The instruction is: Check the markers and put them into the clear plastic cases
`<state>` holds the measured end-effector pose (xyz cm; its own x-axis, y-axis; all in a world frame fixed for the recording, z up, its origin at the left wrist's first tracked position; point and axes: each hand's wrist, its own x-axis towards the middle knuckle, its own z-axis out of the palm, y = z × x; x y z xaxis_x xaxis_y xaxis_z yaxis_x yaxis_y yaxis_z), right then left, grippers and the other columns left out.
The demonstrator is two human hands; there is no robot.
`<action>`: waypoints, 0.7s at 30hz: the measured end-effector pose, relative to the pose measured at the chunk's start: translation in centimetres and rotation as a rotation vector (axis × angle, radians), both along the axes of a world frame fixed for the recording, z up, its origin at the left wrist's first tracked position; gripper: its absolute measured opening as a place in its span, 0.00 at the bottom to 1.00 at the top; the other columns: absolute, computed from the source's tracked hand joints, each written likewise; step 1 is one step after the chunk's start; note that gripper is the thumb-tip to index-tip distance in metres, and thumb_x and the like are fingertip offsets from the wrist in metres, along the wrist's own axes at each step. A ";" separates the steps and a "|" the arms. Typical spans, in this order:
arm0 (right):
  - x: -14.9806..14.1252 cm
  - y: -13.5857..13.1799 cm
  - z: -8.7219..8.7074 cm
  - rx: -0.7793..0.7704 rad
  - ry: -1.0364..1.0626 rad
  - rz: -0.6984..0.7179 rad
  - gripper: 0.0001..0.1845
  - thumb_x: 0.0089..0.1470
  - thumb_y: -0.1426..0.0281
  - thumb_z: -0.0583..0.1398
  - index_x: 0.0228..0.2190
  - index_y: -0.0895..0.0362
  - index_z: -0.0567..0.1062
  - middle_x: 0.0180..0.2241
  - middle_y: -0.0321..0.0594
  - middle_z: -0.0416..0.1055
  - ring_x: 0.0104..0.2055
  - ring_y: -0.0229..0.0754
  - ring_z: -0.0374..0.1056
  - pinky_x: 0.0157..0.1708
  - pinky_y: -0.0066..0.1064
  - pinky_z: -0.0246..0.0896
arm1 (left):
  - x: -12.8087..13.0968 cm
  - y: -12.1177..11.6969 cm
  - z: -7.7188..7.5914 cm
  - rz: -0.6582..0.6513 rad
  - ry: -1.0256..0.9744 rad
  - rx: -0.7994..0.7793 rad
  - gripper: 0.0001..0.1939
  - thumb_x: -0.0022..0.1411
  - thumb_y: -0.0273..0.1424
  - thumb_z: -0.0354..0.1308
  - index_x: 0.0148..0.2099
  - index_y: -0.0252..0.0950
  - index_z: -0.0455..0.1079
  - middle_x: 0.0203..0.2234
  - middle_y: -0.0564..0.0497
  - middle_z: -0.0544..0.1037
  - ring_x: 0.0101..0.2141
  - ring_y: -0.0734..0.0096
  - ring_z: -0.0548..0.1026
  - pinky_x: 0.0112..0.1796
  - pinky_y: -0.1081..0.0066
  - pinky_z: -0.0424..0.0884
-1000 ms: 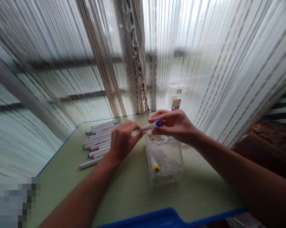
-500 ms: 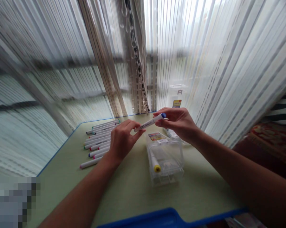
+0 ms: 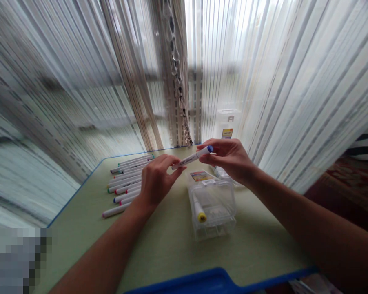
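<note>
A white marker with a blue cap (image 3: 190,159) is held in the air between my two hands, tilted up to the right. My left hand (image 3: 158,177) pinches its lower white end. The fingers of my right hand (image 3: 228,157) close on the blue-capped end. Below it on the table stands a clear plastic case (image 3: 214,222) with a yellow-capped marker (image 3: 200,210) in it and a label on its far part. Several white markers with coloured ends (image 3: 125,188) lie side by side left of my left hand, which partly hides them.
The pale green table (image 3: 168,249) has a blue edge, with a blue tray-like rim (image 3: 184,283) at the front. A second clear case (image 3: 228,122) with a raised lid is behind my right hand. Striped string curtains (image 3: 248,61) hang beyond the table.
Almost nothing differs. Both hands keep their grip on the marker, and the curtain strings and hanging bead chain have swayed slightly.
</note>
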<state>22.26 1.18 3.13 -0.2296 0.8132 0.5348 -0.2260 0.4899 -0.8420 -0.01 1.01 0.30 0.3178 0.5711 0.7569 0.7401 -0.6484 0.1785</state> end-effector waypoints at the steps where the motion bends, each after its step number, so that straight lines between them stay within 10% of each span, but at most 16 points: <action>1: 0.0 0.0 0.0 -0.005 0.004 -0.004 0.13 0.42 0.72 0.75 0.34 0.53 0.85 0.30 0.36 0.78 0.29 0.33 0.72 0.29 0.25 0.70 | 0.0 0.0 0.0 -0.003 -0.006 0.003 0.08 0.62 0.36 0.65 0.38 0.36 0.75 0.31 0.50 0.80 0.33 0.65 0.77 0.35 0.68 0.69; 21: 0.6 0.0 1.6 -0.087 -0.025 -0.074 0.18 0.36 0.72 0.76 0.34 0.57 0.84 0.26 0.37 0.80 0.23 0.32 0.71 0.23 0.24 0.69 | -0.4 -0.2 0.7 -0.024 -0.113 0.148 0.07 0.65 0.35 0.63 0.40 0.36 0.73 0.31 0.51 0.78 0.33 0.67 0.76 0.37 0.68 0.70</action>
